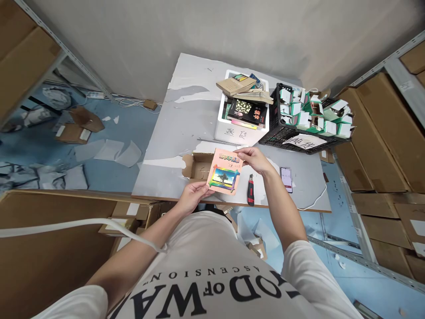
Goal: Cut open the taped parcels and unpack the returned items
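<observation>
Between my two hands is a pink book (223, 172) with a tree picture on its cover, held up above the table's near edge. My left hand (192, 195) pinches its lower left corner. At the upper right corner, my right hand (254, 158) grips it with thumb and fingers. Just behind the book and to its left lies a small opened cardboard box (199, 167), partly hidden by the book. A red and black utility knife (250, 190) rests on the table to the right of the book.
A white bin (237, 134) full of books stands on the grey table (162, 137). Beside it is a black crate (275, 133) packed with green and white boxes. A phone (286, 179) lies at the right. Shelves of cartons (372, 137) flank the table; a large carton (49, 261) stands front left.
</observation>
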Demonstrator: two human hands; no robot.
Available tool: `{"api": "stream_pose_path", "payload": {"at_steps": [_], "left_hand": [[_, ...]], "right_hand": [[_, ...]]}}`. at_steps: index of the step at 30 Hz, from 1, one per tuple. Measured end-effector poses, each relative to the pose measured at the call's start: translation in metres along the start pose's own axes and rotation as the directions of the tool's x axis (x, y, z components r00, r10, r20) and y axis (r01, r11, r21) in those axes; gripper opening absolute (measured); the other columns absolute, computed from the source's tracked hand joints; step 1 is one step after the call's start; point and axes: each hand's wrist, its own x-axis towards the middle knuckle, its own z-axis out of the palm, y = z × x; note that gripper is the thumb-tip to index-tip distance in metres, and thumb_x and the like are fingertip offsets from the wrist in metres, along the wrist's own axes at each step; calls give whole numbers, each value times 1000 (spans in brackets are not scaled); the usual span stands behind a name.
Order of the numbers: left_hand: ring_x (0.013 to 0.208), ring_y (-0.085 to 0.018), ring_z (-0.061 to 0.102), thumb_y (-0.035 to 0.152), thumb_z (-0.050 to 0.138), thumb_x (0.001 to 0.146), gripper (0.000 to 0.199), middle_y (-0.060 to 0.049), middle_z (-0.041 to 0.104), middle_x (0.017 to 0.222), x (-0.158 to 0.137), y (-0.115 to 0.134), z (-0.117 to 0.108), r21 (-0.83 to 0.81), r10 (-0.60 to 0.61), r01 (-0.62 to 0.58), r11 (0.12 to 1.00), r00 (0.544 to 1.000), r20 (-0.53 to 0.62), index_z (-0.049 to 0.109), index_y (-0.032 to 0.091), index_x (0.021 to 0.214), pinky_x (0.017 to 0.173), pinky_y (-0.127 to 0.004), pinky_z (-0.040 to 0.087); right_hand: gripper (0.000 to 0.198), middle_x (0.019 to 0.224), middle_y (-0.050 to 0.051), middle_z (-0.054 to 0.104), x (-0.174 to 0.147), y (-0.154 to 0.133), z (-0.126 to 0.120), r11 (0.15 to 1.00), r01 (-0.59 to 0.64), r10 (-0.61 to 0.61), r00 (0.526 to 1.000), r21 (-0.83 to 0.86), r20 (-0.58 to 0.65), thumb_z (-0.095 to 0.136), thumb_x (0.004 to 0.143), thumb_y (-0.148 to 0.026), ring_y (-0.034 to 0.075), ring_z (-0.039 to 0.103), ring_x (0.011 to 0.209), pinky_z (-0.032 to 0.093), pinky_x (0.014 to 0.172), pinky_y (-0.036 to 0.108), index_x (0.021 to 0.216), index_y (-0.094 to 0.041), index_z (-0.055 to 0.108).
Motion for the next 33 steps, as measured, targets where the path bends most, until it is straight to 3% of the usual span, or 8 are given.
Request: {"api": "stream_pose_path", "payload": {"at_steps": [7, 10, 16, 20, 25, 29, 31, 33], "left_hand": [[86, -21, 70, 41, 81, 65, 41, -9, 74, 93, 14, 1, 5, -53, 13, -15, 998, 999, -35, 72, 16, 97, 94, -39, 51], [88, -21, 70, 39, 81, 64, 40, -9, 74, 92, 17, 3, 5, -60, 22, -27, 998, 997, -75, 71, 16, 95, 95, -40, 50], [82, -19, 70, 41, 81, 63, 43, -9, 73, 90, 17, 1, -12, -30, 27, -33, 999, 979, -200, 70, 14, 94, 90, -37, 51], [78, -17, 69, 42, 82, 60, 44, -8, 73, 89, 18, 4, -26, -9, 53, -58, 998, 952, -302, 70, 14, 91, 88, -34, 52], [73, -15, 67, 47, 81, 59, 47, -7, 72, 84, 17, 4, -57, 120, 157, -116, 986, 886, -435, 68, 13, 90, 85, -32, 52], [65, -13, 64, 50, 73, 64, 46, -5, 70, 78, 25, -15, -99, 312, 304, -136, 940, 746, -592, 67, 13, 91, 77, -30, 53], [68, -15, 64, 48, 74, 62, 46, -6, 69, 78, 36, -28, -120, 369, 305, -82, 926, 738, -602, 66, 13, 91, 78, -32, 52], [80, -19, 66, 39, 80, 52, 48, -8, 70, 83, 50, -40, -134, 395, 247, -18, 918, 808, -535, 66, 13, 90, 85, -35, 50]], "right_hand": [[32, 75, -1, 66, 8, 3, -14, 999, 34, -34, 998, -7, -50, 74, 68, -41, 12, 62, 68, 53, 52, 22, 92, -21, 65], [28, 79, -1, 64, 31, 7, -34, 993, 117, -108, 974, 34, -201, 73, 68, -43, 13, 61, 71, 55, 55, 24, 83, -22, 61], [30, 96, 4, 62, 113, 12, -90, 922, 387, -324, 741, -20, -589, 58, 79, -51, 15, 62, 90, 56, 77, 35, 92, -23, 58], [33, 111, 6, 59, 139, 8, -108, 913, 400, -359, 692, -82, -626, 52, 85, -45, 13, 61, 99, 52, 90, 39, 111, -24, 58], [40, 128, 9, 52, 99, 31, -110, 907, 377, -403, 659, -185, -634, 51, 86, -41, 16, 54, 116, 48, 96, 39, 122, -24, 55], [39, 129, 11, 52, 38, 102, -91, 951, 233, -303, 572, -203, -763, 52, 83, -38, 18, 53, 117, 46, 98, 39, 118, -22, 53], [37, 125, 12, 55, 10, 146, -72, 989, 89, -145, 639, -115, -755, 55, 79, -35, 19, 60, 107, 48, 95, 41, 112, -21, 53], [37, 125, 14, 55, -10, 185, -50, 996, -53, 0, 768, -65, -640, 56, 75, -33, 20, 63, 102, 49, 92, 42, 110, -20, 53]]}}
